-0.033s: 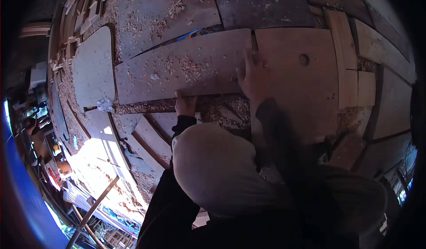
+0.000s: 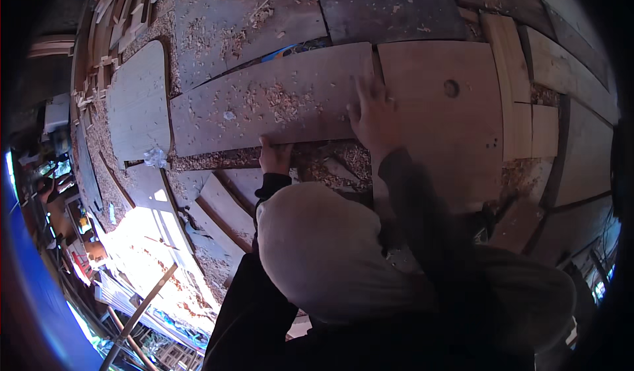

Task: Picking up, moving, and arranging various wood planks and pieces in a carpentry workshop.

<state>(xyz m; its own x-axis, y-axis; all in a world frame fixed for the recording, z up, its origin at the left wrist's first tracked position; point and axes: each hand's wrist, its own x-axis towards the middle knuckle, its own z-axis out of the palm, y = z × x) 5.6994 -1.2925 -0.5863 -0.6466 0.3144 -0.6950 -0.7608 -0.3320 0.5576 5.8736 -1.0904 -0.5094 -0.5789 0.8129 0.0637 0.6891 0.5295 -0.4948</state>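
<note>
Board [image 2: 323,92]: long axis left to right, right end angled slightly away from person. Face flat, brown, strewn with curled wood shavings [image 2: 285,101], thickest near middle; right end looks wider. Lies between pale panel [image 2: 139,103] at left and broad panel [image 2: 439,123] at right. Left hand [image 2: 276,158] at near edge, midway along; grip cannot be told. Right hand [image 2: 378,118] unclenched, fingers spread over right end.

The left hand [image 2: 276,157] was at the near edge of a long board [image 2: 254,120]. The right hand [image 2: 376,121] was over the board's right end, fingers apart, beside a wide board [image 2: 436,140] with a round dark spot. Little curly wood bits [image 2: 284,103] lay on the long board.
</note>
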